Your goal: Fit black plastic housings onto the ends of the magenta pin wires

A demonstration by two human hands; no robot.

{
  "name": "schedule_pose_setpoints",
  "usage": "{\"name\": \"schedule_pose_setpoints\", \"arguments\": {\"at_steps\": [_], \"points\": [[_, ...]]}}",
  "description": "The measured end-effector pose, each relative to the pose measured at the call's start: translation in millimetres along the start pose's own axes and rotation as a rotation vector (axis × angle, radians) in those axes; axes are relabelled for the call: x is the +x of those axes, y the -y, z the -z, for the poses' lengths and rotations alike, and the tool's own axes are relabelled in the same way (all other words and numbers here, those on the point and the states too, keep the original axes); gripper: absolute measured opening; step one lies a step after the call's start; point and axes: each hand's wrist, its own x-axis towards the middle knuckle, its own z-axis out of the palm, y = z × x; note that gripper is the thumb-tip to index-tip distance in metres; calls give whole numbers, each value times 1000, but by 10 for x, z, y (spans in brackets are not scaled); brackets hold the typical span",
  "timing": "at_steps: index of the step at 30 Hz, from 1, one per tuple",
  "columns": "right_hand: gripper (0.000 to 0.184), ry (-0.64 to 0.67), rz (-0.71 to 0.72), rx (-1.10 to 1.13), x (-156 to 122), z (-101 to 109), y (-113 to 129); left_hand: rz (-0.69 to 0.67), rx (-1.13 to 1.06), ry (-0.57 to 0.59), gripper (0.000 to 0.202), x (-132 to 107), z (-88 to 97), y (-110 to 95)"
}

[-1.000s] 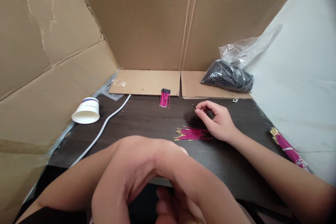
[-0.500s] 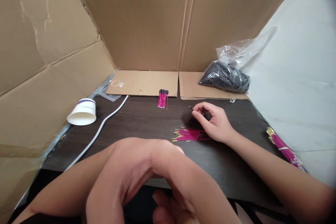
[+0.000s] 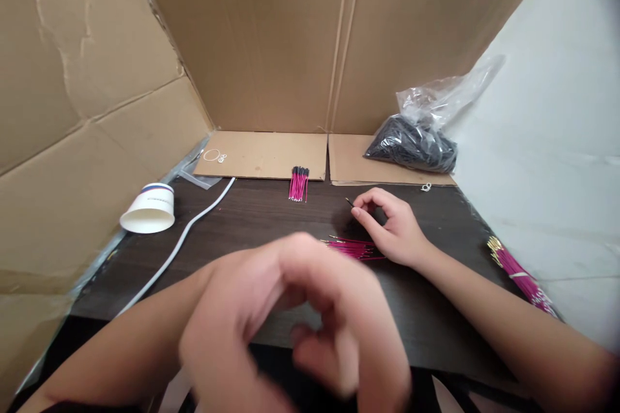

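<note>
My right hand (image 3: pixel 390 226) is closed in a pinch. From its thumb and finger pokes a thin black sleeve (image 3: pixel 349 202) with a pale gold tip; whatever lies behind it is hidden by the fingers. Loose pink wires (image 3: pixel 353 250) with gold terminals lie under and beside this hand, partly covered. Close to the camera looms my left hand (image 3: pixel 300 297), smeared by motion, its fingers curled and its fingertips partly out of sight. I cannot make out anything held in it. Farther back is a neat group of pink wires with black sleeves (image 3: pixel 299 184).
At the back right, a clear bag of black sleeves (image 3: pixel 411 144) rests on cardboard (image 3: pixel 339 173). A tied bundle of pink wires (image 3: pixel 520 277) is at the right edge. A paper cup (image 3: pixel 148 208) lies on its side at left, near a white cable (image 3: pixel 188 226).
My left hand has shifted slightly up and to the right, now covering part of the loose wires. My right hand keeps its pinch in nearly the same place.
</note>
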Motion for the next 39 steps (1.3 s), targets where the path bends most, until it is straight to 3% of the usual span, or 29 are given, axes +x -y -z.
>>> {"name": "schedule_pose_setpoints", "arguments": {"at_steps": [2,6,8,10,12,14,19,28,34,39], "points": [[10,6,12,-6,-1,9,31,70,-112,116,10,226,-21,105],[10,29,26,-13,-9,8,81,127,-103,-336,22,642,-207,666],[10,35,52,-12,-10,2,91,236,-79,-412,35,720,-294,956],[11,41,67,-10,-8,-3,96,327,-93,-299,44,728,-343,1153],[11,50,63,-13,-1,-4,102,336,-128,-173,39,709,-359,1248],[13,57,54,-22,7,-2,113,305,-131,-128,31,692,-353,1277],[12,68,50,-39,35,11,114,242,-19,-152,21,693,-316,1306],[10,17,25,-57,89,84,-42,208,175,-206,20,698,-293,1350],[10,-47,-65,-112,135,129,-134,73,464,-110,9,683,-243,1355],[8,31,-108,-90,150,77,-189,44,554,-52,8,679,-231,1387]]}}
